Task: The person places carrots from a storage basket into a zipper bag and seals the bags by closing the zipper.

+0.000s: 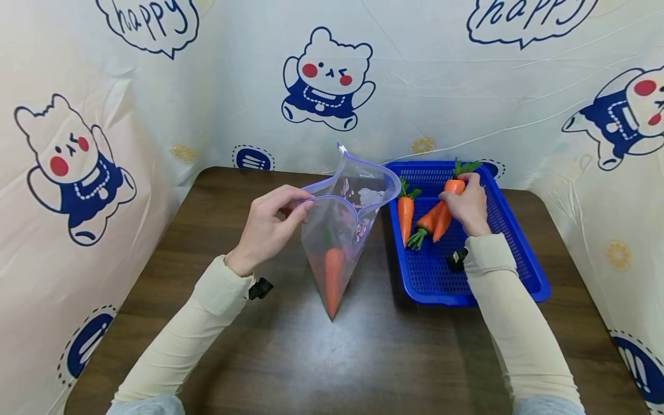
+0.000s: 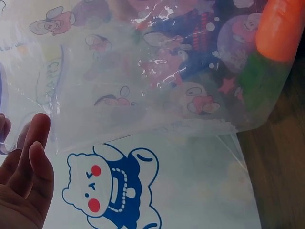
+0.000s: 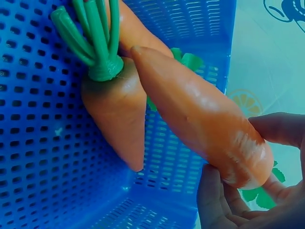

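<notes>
My left hand [image 1: 270,226] pinches the rim of a clear zip bag [image 1: 315,226] with a purple edge and a white slider. The bag's mouth gapes, and an orange carrot [image 1: 334,274] stands tip down inside it. In the left wrist view, the printed bag wall [image 2: 114,81] stretches beyond the thumb and fingers. Over the blue basket [image 1: 441,300], my right hand [image 1: 472,204] grips a carrot [image 3: 205,119] near its leafy thick end. Beneath its tip lies a carrot with green stalks [image 3: 116,109]. Another leafy carrot [image 1: 406,220] rests along the basket's left side.
The basket sits on the right of a brown wooden table [image 1: 290,363]. A white cloth [image 1: 233,86] with printed bears hangs around the back and sides of the table. Each wrist wears a small black camera [image 1: 260,288].
</notes>
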Available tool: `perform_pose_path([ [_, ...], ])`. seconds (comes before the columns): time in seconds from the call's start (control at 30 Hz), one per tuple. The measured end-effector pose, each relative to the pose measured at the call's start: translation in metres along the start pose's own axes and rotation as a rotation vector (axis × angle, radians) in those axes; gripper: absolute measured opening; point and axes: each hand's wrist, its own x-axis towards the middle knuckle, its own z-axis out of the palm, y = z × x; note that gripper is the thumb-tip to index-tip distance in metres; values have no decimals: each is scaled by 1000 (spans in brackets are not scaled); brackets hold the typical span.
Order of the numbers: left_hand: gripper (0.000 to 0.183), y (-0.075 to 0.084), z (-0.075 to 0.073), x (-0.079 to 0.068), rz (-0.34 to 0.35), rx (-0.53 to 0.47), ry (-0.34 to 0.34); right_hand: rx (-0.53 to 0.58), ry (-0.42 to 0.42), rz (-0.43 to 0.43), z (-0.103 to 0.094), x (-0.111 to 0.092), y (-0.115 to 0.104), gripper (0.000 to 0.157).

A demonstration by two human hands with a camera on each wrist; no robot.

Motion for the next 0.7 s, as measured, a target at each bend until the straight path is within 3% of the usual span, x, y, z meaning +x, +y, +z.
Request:
perform_pose_path([
  [0.7, 13, 2, -1, 0, 19, -38, -29, 91, 108, -78, 1, -10, -19, 63],
])
